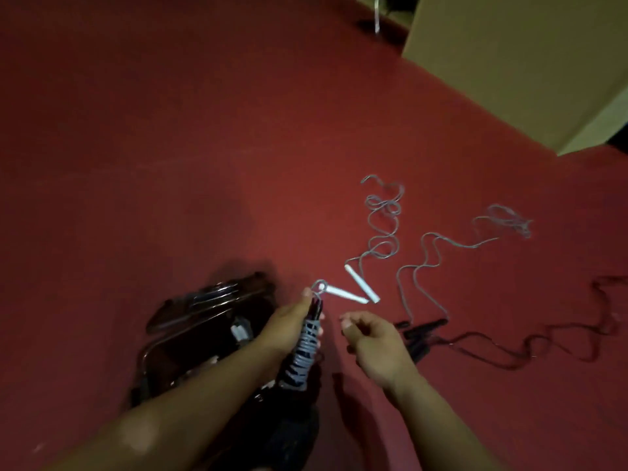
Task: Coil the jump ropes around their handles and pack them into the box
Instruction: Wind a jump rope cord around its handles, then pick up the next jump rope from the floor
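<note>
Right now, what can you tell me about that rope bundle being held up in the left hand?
The dark-handled jump rope wound with grey cord is nearly coiled: grey turns wrap tightly round a pair of dark handles held together, tilted upright above the red carpet. A small grey loop sticks out at its top. The left hand grips the upper part, thumb near the loop. The right hand is beside it, fingers curled, apparently not touching. The image is blurred, so the material is unclear.
</note>
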Tool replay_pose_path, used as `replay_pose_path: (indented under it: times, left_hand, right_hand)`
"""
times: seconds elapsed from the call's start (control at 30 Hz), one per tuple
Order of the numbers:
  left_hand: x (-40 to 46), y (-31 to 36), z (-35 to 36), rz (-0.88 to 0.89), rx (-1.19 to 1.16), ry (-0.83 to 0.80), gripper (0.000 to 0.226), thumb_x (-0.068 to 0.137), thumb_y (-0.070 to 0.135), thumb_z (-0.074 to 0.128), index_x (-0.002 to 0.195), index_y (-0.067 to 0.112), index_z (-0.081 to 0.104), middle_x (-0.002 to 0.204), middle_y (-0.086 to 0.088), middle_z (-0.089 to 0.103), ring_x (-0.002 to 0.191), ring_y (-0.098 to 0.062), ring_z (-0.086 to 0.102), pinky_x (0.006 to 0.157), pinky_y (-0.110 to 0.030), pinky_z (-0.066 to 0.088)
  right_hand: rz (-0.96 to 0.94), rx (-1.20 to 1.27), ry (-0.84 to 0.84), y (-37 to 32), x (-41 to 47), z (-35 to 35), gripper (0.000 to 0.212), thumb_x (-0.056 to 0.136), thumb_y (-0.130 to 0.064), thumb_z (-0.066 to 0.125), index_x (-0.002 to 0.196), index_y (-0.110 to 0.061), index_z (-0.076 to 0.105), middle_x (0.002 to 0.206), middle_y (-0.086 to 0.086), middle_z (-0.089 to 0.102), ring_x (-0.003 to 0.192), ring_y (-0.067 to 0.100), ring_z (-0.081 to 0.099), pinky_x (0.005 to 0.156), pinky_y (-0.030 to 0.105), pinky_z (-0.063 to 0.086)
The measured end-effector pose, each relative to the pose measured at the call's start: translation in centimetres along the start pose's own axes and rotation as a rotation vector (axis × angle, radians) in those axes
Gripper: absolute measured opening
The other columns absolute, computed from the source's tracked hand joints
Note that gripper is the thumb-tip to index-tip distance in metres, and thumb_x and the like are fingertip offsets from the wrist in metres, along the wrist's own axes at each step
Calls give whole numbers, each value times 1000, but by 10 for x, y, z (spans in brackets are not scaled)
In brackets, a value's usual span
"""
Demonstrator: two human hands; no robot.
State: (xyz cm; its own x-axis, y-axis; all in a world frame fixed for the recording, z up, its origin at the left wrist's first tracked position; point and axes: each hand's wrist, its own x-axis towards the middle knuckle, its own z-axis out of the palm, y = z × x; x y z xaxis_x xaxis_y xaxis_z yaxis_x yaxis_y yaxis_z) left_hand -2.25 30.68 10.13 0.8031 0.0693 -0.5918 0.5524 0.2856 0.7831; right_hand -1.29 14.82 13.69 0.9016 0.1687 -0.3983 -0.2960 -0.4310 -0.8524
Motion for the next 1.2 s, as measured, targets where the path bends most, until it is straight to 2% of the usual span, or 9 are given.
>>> replay_pose_path:
  times: [0.1,0.2,0.37,0.5,0.63,0.8,0.97,1.1,1.2]
  left_hand:
    - [14,-23,-37,-246,-232,42,52,97,56,46,79,9,61,65,-11,58,49,-23,55,52,-26,48]
    - [18,-44,-68,-360,-358,102,35,98,34,48,85,6,64,65,-9,64,52,-22,62,52,-27,53]
    - [13,-75,-100,-400,-486,153,23,91,9,49,110,1,58,85,-19,64,69,-30,65,61,-41,58]
    - [4,-91,-120,-269,-534,260,24,91,4,53,112,0,63,103,-23,71,91,-37,69,86,-48,55]
    - [-3,-106,-143,-176,-362,542,23,89,8,65,112,10,63,95,-9,76,87,-25,73,80,-41,58]
    - [-4,-121,-149,-136,-64,634,43,84,14,75,123,21,58,90,3,71,70,-4,71,58,-16,52]
    - [-5,-117,-141,97,414,744,76,78,34,80,141,24,40,132,13,39,121,-4,41,101,-25,36]
    - [-4,-89,-115,417,562,622,66,73,55,66,132,34,45,131,25,42,124,12,34,101,-4,22]
    - [18,-65,-84,454,511,448,45,79,41,73,119,40,53,122,28,50,117,12,44,92,-3,31]
  right_hand:
    - [101,17,-141,26,22,38,9,95,-15,61,88,-15,67,62,-10,58,61,11,50,52,20,43]
    - [169,45,-229,28,41,64,9,96,-15,58,90,-18,65,73,5,61,65,18,53,54,22,46]
    - [209,34,-327,31,71,104,7,96,-16,59,96,-21,64,79,1,65,65,15,61,53,22,51]
    - [195,-75,-441,42,78,134,7,95,-18,61,91,-19,67,64,-2,65,61,12,61,56,29,53]
    - [134,-177,-481,51,76,140,9,92,-28,63,89,-21,69,66,3,66,63,17,62,60,37,53]
    - [187,-53,-421,46,71,136,14,96,-10,56,88,-7,67,71,12,62,53,13,58,49,24,50]
    - [123,-69,-292,49,78,114,11,93,-15,63,85,-18,70,73,5,68,57,12,64,60,29,51]
    - [114,-58,-166,53,86,75,12,91,-16,67,80,-15,71,65,1,66,56,11,58,60,28,49]
    - [103,-102,-97,63,91,41,17,90,-19,68,75,-13,70,61,0,61,57,12,52,55,24,44]
